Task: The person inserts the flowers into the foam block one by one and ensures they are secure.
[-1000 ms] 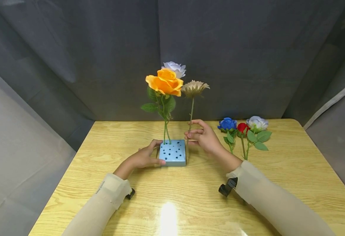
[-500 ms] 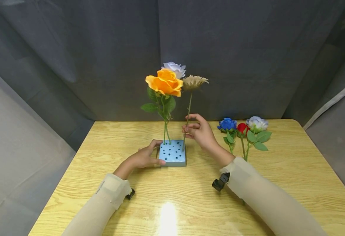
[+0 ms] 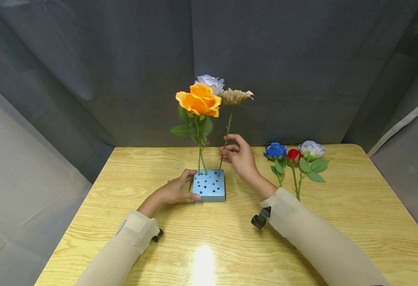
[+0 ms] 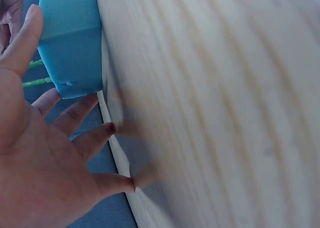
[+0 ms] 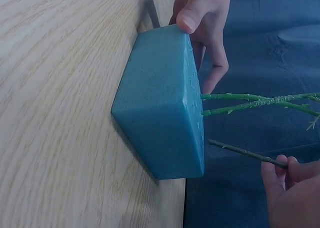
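Observation:
A light blue foam block (image 3: 209,186) with several holes in its top sits on the table. My left hand (image 3: 176,190) grips its left side, thumb at the front corner and index finger at the back. An orange rose (image 3: 199,101) and a pale white rose (image 3: 212,82) stand upright in the block's back left holes. My right hand (image 3: 242,159) pinches the stem of a beige daisy-like flower (image 3: 235,96), slightly tilted. In the right wrist view, the lower tip of that stem (image 5: 240,151) is close to the block's top with a small gap.
On the table's right lie a blue rose (image 3: 276,150), a red rose (image 3: 295,156) and a white rose (image 3: 312,150) with leafy stems. A dark grey curtain (image 3: 141,79) hangs behind the wooden table (image 3: 180,238).
My right hand has carried the beige flower left and away from me, from beside the block to over its back right holes. The left hand and block have stayed still.

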### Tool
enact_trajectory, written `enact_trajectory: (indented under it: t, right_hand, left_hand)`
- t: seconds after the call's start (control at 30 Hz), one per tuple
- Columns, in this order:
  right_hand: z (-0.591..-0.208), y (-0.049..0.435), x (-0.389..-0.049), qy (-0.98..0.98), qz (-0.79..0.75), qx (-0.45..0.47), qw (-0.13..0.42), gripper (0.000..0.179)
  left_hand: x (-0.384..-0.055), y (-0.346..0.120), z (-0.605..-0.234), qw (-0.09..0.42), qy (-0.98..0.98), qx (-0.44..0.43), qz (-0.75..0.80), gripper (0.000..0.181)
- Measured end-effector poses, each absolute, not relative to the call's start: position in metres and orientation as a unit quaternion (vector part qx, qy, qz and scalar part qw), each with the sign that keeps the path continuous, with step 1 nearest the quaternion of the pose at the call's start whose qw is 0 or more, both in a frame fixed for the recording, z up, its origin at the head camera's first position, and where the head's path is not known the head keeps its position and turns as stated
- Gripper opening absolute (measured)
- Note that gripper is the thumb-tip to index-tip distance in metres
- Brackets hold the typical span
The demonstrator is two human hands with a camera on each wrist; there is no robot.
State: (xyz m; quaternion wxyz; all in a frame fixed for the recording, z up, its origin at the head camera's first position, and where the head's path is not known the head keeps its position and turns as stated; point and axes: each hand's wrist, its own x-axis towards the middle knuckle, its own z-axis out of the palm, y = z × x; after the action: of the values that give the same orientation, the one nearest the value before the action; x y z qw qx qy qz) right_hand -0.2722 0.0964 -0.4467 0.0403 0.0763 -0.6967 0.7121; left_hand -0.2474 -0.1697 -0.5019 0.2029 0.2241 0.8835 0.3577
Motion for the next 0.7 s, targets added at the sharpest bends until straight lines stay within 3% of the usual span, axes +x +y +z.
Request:
enact_trajectory:
  t: [0.7]
  right_hand:
    - [-0.4537,0.0931,-0.2727,-0.700,0.708,0.087,0.047,0.038]
  left_hand:
    - [-0.2467,-0.1688,-0.5006,0.205,0.883,0.222,0.360,0.093]
